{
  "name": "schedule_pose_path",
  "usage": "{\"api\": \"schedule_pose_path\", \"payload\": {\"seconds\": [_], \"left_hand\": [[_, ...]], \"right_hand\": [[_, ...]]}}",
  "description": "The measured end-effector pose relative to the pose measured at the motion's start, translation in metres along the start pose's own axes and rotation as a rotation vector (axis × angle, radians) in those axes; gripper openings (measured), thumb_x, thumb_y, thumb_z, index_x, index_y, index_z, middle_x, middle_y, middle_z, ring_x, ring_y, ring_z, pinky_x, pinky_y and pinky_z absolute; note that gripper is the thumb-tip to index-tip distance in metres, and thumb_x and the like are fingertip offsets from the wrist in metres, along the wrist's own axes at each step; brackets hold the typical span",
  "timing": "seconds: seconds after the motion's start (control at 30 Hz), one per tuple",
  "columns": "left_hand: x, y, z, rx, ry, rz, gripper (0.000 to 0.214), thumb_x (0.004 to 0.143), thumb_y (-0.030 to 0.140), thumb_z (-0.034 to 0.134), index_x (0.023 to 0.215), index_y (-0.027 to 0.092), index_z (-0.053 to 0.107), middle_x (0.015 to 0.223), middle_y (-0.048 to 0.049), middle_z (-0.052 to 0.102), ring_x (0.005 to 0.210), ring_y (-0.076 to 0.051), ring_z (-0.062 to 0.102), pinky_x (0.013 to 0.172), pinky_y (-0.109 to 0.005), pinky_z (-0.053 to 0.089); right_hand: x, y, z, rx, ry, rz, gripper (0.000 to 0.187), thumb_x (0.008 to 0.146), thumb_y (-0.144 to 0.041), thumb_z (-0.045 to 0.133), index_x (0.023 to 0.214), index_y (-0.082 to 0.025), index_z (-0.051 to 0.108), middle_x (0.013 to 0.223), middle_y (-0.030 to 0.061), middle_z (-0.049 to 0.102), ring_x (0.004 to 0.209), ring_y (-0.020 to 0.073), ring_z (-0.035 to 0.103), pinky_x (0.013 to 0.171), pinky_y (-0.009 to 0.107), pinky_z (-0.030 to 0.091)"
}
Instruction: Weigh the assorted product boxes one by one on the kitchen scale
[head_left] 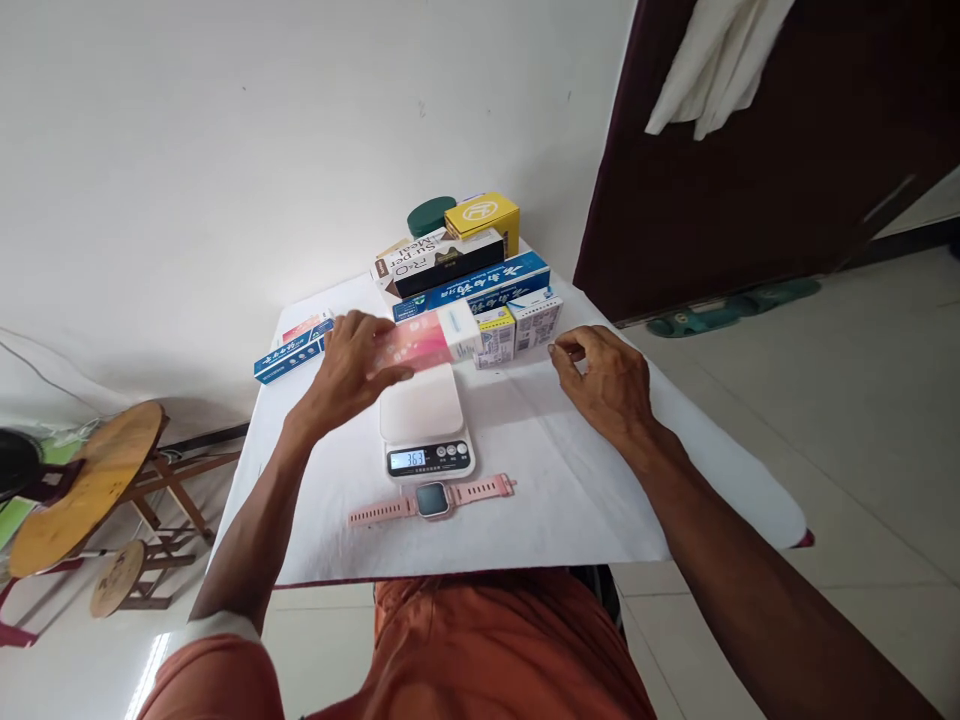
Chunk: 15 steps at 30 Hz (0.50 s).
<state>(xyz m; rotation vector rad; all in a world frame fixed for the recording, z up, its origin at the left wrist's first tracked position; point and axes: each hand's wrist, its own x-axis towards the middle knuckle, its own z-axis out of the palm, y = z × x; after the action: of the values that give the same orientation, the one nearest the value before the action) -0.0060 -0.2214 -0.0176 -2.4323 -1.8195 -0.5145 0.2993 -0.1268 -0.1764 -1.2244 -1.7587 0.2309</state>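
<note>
Head view: pink box (420, 342) is over the back of the scale (422, 418), slightly tilted; can't tell from here if it touches the plate. I see the left hand (351, 352) closed round its left end, thumb in front, fingers behind. Right hand (604, 385) loosely curled, thumb and forefinger near each other, nothing seen in it, just right of the white box (537, 326). Progress, my judgement: mid-work, one box in hand at the scale, letting go of it not yet done; which other boxes are finished or left, I can't tell. Scale display looks like 363, any decimal unclear; its button marks are too small for me. Pink box print: unreadable. White box and yellow-white box (496, 342) beside it: dense small print, unreadable. Blue boxes (480, 288) behind: big white Chinese characters, apparently 云南白药. Black-white box (450, 268) next: "Su-per Meal" on top. Yellow box (484, 214): round white logo, lettering unclear. Green lid (431, 216) beside it: no text I can see. Left blue box (291, 364), near the table edge: white Chinese characters, not legible. Watch (433, 500) in front of the scale, pink strap laid out, screen dark.
</note>
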Motion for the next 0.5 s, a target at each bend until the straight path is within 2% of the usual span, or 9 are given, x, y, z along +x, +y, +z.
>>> {"api": "schedule_pose_path", "payload": {"seconds": [0.1, 0.17, 0.27, 0.37, 0.5], "left_hand": [[-0.032, -0.002, 0.017, -0.053, -0.115, -0.011, 0.043, 0.097, 0.055, 0.070, 0.125, 0.025, 0.058, 0.122, -0.0102, 0.061, 0.115, -0.031, 0.055, 0.101, -0.049, 0.045], [-0.044, -0.002, 0.031, -0.076, -0.166, -0.044, 0.042, 0.097, 0.051, 0.072, 0.125, 0.024, 0.058, 0.123, -0.0106, 0.061, 0.114, -0.031, 0.054, 0.100, -0.050, 0.046], [-0.049, -0.002, 0.046, -0.083, -0.211, -0.074, 0.041, 0.096, 0.046, 0.074, 0.127, 0.024, 0.059, 0.124, -0.0107, 0.060, 0.115, -0.032, 0.054, 0.100, -0.051, 0.046], [-0.050, -0.004, 0.049, -0.073, -0.233, -0.079, 0.043, 0.095, 0.041, 0.076, 0.130, 0.024, 0.058, 0.127, -0.0114, 0.060, 0.118, -0.033, 0.054, 0.102, -0.052, 0.045], [-0.050, -0.008, 0.046, -0.076, -0.226, -0.080, 0.069, 0.090, 0.050, 0.081, 0.147, 0.026, 0.050, 0.139, -0.0139, 0.056, 0.128, -0.036, 0.051, 0.108, -0.056, 0.044]], "right_hand": [[0.000, 0.001, 0.000, -0.012, -0.011, 0.002, 0.010, 0.091, -0.029, 0.055, 0.082, -0.027, 0.057, 0.090, 0.0085, 0.073, 0.082, 0.0252, 0.068, 0.082, 0.042, 0.055], [-0.001, 0.001, 0.000, -0.015, -0.022, 0.003, 0.009, 0.091, -0.029, 0.055, 0.083, -0.028, 0.057, 0.091, 0.0086, 0.073, 0.081, 0.0253, 0.068, 0.080, 0.041, 0.055], [-0.002, 0.000, 0.000, -0.018, -0.043, -0.002, 0.009, 0.091, -0.030, 0.054, 0.083, -0.028, 0.056, 0.090, 0.0089, 0.073, 0.080, 0.0254, 0.068, 0.079, 0.041, 0.054], [-0.002, -0.001, -0.001, -0.018, -0.060, -0.008, 0.008, 0.090, -0.030, 0.054, 0.083, -0.027, 0.056, 0.090, 0.0091, 0.073, 0.079, 0.0255, 0.069, 0.078, 0.041, 0.054], [-0.001, -0.005, -0.004, -0.024, -0.096, 0.024, 0.008, 0.090, -0.031, 0.053, 0.083, -0.027, 0.055, 0.092, 0.0112, 0.074, 0.080, 0.0261, 0.069, 0.079, 0.040, 0.053]]}}
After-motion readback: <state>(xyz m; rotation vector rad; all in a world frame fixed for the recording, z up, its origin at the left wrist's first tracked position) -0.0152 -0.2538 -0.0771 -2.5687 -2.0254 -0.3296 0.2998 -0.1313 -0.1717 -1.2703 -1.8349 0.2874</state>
